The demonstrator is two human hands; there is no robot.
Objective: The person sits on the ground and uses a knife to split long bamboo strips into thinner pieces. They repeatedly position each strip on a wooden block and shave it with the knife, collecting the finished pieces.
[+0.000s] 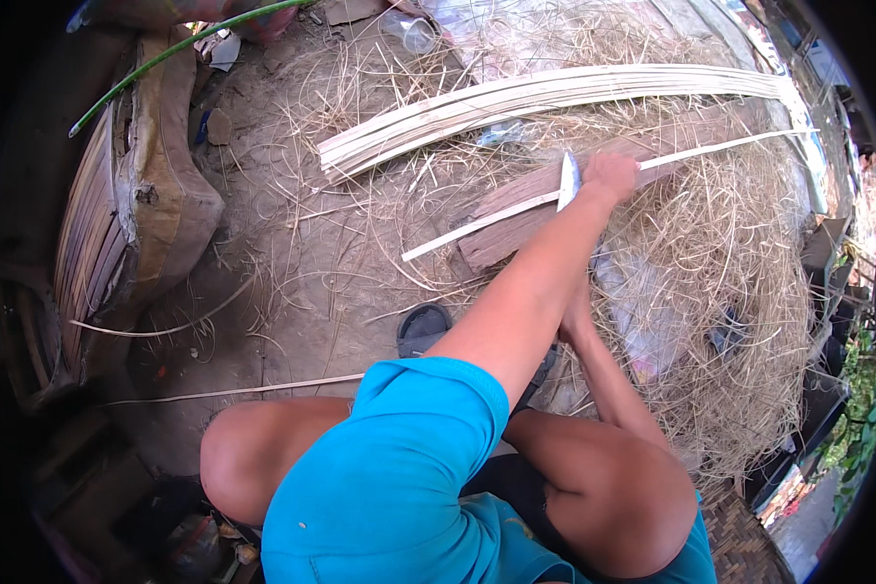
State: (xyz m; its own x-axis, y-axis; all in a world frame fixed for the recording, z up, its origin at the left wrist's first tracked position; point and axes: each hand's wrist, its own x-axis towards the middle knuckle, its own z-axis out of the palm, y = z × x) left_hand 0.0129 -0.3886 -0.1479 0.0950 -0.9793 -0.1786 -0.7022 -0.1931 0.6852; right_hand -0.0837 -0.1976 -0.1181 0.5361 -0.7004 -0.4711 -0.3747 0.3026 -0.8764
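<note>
My left hand (613,175) is closed round a long thin pale strip (487,222), which looks like split bamboo or cane. The strip lies slantwise across a brown wooden board (496,243) and runs on past my hand to the upper right. Beside that hand stands a knife blade (568,177) against the strip; its handle is hidden behind my left forearm. Below the crossing forearm, part of my right hand (576,316) shows near the wrist. Its fingers are covered, so I cannot see whether it grips the knife.
A bundle of pale strips (516,109) lies beyond the board. Curly shavings (730,292) heap on the right. A dark sandal (424,326) is near my knees. At left stands a worn brown bundle of slats (97,214), below a green stalk (156,60). A clear plastic cup (417,36) lies far back.
</note>
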